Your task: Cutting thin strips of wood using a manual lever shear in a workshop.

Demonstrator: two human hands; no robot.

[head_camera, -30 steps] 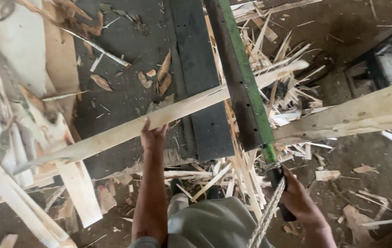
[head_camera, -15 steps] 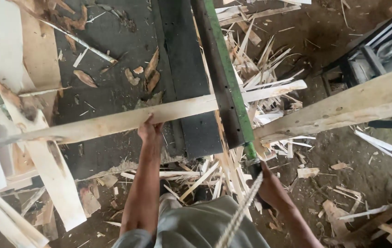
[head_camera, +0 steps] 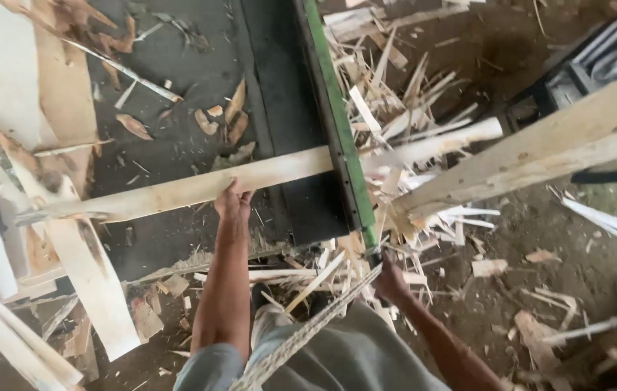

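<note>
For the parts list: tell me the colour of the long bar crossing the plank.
Green bar, clearest in the head view.

Soft, even daylight — no hard shadows or glare — with slight motion blur toward the edges.

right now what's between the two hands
In the head view, between the left hand on the plank and the right hand lie wood offcuts.

Pale offcuts and splinters lie heaped on the dirt floor right of the dark bench. A thick pale beam slants across the upper right, with a grey metal frame behind it. Wide boards are stacked at the left edge, and brown bark chips dot the bench top.
</note>
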